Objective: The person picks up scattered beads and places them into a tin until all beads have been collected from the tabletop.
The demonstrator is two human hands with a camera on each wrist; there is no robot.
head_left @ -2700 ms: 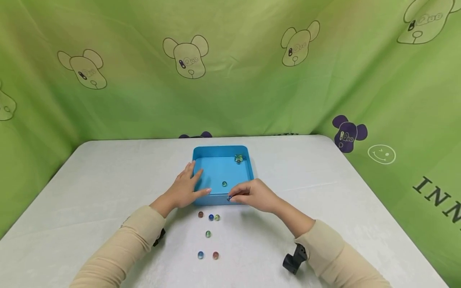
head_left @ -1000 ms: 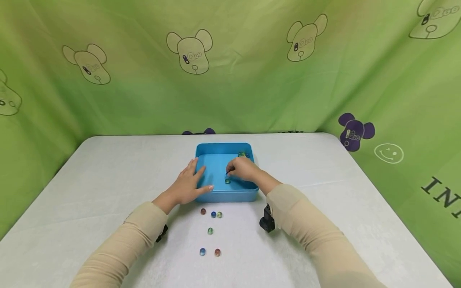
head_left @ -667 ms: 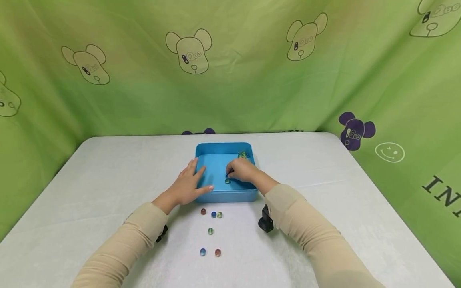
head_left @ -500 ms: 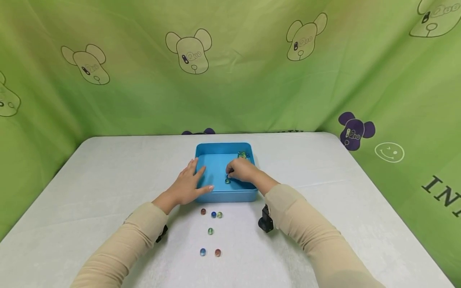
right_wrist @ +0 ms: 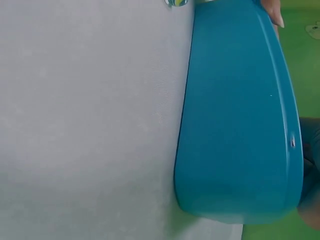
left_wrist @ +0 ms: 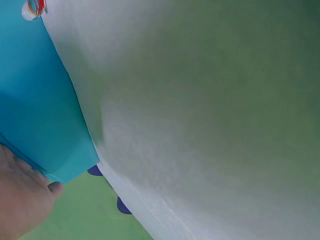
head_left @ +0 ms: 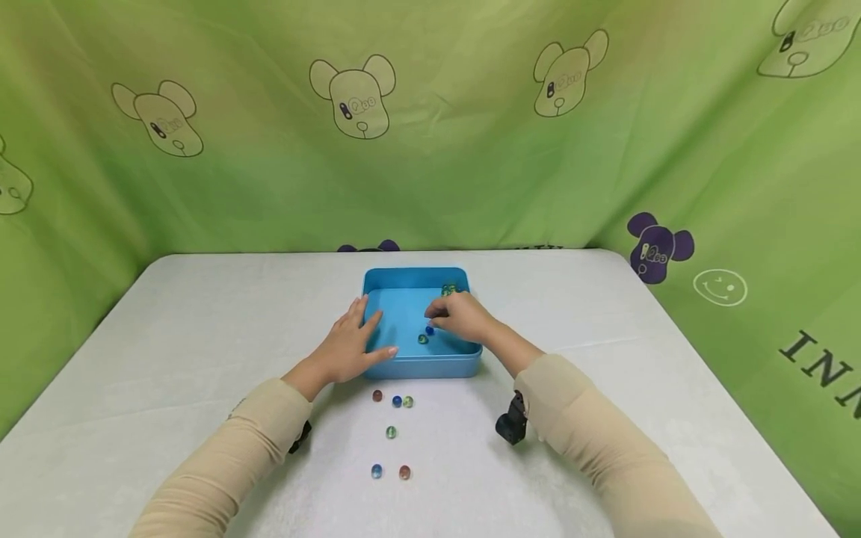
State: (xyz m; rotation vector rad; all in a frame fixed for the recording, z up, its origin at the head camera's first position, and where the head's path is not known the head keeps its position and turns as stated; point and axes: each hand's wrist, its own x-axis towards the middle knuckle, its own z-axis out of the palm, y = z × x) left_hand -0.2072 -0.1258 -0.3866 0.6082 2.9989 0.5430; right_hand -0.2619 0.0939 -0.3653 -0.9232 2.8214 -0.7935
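Blue glass marble (head_left: 430,330) in the near half of the light-blue tray (head_left: 427,368), just beside a green marble (head_left: 422,339) and below the right hand (head_left: 463,317), fingertips slightly parted, apparently gripping nothing. Left hand (head_left: 346,351) spread over the tray's left side, fingers apart, presumably for steadiness; raised walls probably a check on rolling. Clustered marbles (head_left: 448,289) in the far right corner; six loose marbles (head_left: 392,432) out front on the white-covered bench (head_left: 222,336). Beyond, green cloth (head_left: 464,194) printed with bear-like heads.

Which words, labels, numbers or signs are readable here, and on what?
"IN", then a cut-off letter: green backdrop, far right.
Winking smiley sign: same backdrop.
Bear prints: text too small to read.
Low backdrop lettering: mostly hidden, unreadable.
Left sleeve: faint mark, unreadable.
Blue box: none visible.
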